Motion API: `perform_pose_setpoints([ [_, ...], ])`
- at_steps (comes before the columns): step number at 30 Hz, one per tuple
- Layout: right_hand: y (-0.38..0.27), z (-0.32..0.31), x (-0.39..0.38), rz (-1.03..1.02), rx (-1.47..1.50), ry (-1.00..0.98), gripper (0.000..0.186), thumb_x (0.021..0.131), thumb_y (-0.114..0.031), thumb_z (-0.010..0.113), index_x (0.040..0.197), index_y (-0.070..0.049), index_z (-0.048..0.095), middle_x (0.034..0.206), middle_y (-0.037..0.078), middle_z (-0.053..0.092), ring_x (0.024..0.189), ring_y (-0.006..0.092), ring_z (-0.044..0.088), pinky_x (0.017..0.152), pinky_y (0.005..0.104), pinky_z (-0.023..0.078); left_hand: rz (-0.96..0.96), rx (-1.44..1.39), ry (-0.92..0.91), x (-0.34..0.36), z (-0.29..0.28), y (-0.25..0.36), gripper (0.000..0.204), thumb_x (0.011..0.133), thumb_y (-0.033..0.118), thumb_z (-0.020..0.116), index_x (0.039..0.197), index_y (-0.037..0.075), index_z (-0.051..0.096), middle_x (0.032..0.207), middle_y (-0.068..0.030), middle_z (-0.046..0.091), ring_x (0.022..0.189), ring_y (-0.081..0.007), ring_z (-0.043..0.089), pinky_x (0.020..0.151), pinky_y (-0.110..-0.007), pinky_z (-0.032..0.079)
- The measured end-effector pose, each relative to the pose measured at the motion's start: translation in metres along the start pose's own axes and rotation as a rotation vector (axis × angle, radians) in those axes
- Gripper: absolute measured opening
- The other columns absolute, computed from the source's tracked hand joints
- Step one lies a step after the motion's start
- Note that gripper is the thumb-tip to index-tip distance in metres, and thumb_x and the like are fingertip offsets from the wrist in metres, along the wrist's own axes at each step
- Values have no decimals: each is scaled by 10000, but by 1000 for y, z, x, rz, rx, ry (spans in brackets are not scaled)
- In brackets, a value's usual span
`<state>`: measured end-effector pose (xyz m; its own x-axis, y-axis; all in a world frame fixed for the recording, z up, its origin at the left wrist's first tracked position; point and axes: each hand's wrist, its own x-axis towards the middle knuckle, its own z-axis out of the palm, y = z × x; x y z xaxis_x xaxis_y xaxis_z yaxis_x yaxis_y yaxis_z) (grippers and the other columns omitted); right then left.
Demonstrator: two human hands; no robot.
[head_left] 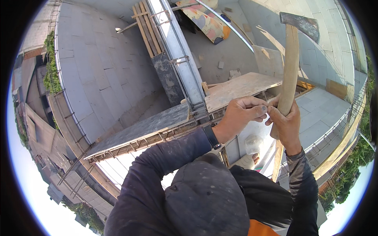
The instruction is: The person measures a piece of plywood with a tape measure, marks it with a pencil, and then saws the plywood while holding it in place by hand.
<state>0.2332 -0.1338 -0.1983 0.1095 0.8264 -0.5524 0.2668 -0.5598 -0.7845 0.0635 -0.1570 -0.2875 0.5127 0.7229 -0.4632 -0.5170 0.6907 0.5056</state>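
A hatchet (290,65) with a pale wooden handle and a dark metal head stands nearly upright at the right. My right hand (286,125) is wrapped round the lower part of its handle, and the head points up and away from me. Just left of the handle, my left hand (238,118) is closed, its thumb and fingertips pinched together. Those fingertips meet the fingers of my right hand. Anything between them is too small or hidden to make out.
Plywood boards (240,89) and a dark panel (145,131) lie across the formwork with steel bars along its edge. A long pale beam (177,51) runs away from me beside timber poles (146,29). Grey block walls (102,67) surround a lower floor. A clear plastic container (253,144) sits below my hands.
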Motion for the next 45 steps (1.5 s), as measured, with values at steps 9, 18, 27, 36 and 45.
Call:
perform_pose_setpoints([
  [9,-23,-6,40,29,-228,-167,700,961,-180,690,1569,62,443,912,59,619,658,100,615,515,273,549,-87,725,369,111,-146,17,158,988,145,741,1051,1,763,974,-97,786,892,-168,764,751,-290,597],
  [18,-31,-57,25,117,-352,-354,787,963,-158,630,1680,-29,332,897,61,601,685,129,627,558,310,566,-292,1485,91,160,-265,-87,155,867,117,726,910,-5,812,842,-171,776,793,-286,773,727,-370,609],
  [27,-45,-37,54,98,-615,-595,806,963,-220,595,1706,-110,301,823,105,631,653,188,654,555,332,581,-176,1745,222,167,-295,-127,257,900,213,670,986,23,820,958,-248,769,950,-399,752,836,-459,600],
  [36,-33,-5,99,-83,-902,-814,738,984,-157,599,1667,-47,343,1009,159,721,628,226,710,529,361,626,-398,1724,408,125,-200,-67,345,957,296,649,1103,39,827,1190,-255,766,1145,-424,728,1037,-495,545],
  [45,-30,7,116,-121,-1016,-898,647,965,-187,594,1580,-6,503,1129,221,729,662,296,745,592,380,650,-622,1493,376,126,-194,-53,505,987,259,585,1388,-30,686,1469,-295,634,1461,-462,504,1196,-488,445],
])
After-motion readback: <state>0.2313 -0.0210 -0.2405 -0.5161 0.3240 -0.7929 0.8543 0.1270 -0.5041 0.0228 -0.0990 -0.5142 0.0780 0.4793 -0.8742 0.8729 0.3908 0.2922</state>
